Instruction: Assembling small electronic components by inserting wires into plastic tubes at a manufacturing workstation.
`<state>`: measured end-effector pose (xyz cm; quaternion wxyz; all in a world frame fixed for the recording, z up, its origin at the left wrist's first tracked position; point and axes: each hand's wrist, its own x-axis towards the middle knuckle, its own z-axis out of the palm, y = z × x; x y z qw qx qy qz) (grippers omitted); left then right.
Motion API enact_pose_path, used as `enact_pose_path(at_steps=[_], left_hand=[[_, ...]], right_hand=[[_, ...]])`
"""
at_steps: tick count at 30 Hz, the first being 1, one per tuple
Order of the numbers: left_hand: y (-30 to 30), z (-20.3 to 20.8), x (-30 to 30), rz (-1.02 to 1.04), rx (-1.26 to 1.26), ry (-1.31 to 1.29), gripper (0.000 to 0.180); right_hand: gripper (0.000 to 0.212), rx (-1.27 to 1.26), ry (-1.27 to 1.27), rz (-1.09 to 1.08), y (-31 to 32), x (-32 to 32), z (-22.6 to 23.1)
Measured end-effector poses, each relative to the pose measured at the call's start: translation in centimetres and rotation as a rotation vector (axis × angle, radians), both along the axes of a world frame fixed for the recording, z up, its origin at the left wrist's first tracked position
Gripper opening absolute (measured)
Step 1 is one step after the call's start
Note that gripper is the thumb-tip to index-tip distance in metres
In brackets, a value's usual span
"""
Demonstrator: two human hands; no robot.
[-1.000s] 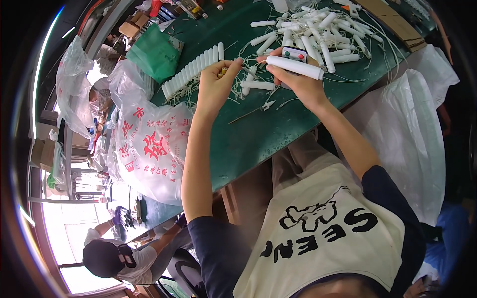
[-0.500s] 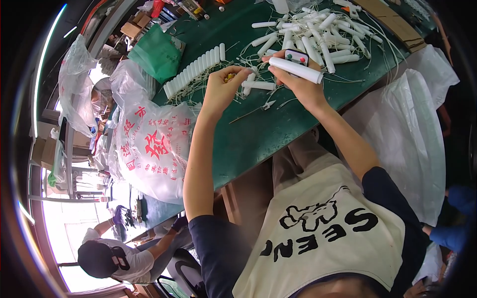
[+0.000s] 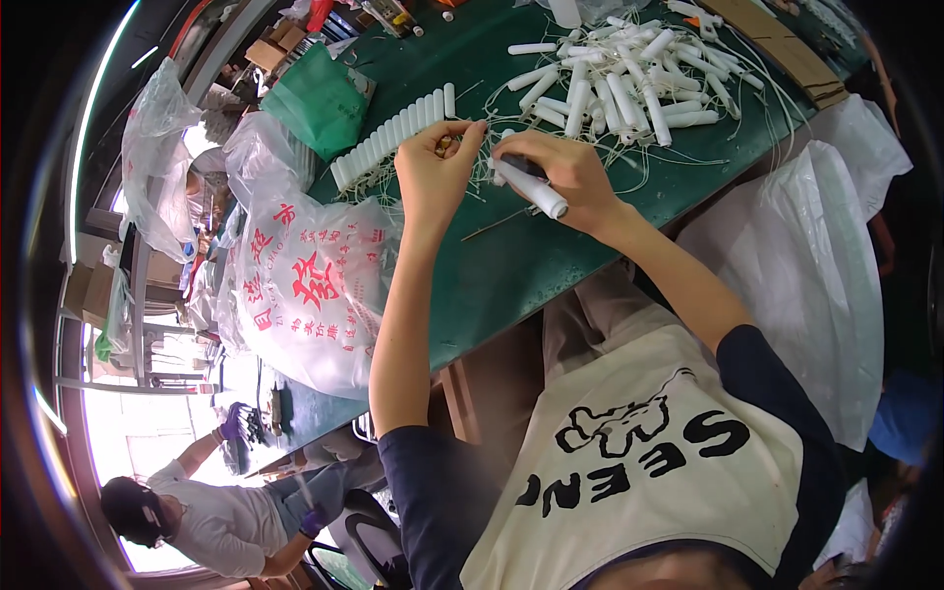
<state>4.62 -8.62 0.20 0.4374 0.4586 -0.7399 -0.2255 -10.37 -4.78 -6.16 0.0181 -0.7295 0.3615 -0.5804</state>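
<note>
My left hand is raised over the green table, thumb and forefinger pinched together. Small yellow-brown bits show inside its curled fingers, too small to name. Close beside it, my right hand is wrapped round a white cylindrical tube, whose near end tilts down toward me. A dark handheld device shows partly behind that tube, in the same hand; its face is turned out of sight. Thin white wires lie under and between my hands. What the left fingertips pinch is hidden.
A neat row of white tubes with wires stands left of my hands. A tangled heap of wired white tubes lies at the far right. Plastic bags hang at the left table edge. Another person works at the lower left.
My right hand has shifted left and rotated, so the tube points more steeply toward me and the device's buttoned face has turned away. My left hand stays pinched. The other person has moved left.
</note>
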Motion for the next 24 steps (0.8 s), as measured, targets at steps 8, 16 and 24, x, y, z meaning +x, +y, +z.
enact_pose_path(at_steps=[8, 16, 24], left_hand=[[0.9, -0.1, -0.1, 0.013, -0.195, -0.083, 0.017], [2.1, -0.4, 1.7, -0.078, 0.039, 0.082, 0.015], [2.8, -1.5, 0.3, -0.192, -0.029, 0.206, 0.015]], right_hand=[[0.033, 0.071, -0.024, -0.068, -0.9, -0.8, 0.5], [0.023, 0.137, -0.189, -0.044, -1.9, -0.6, 0.6], [0.027, 0.453, -0.292, 0.29, -0.5, 0.3, -0.9]])
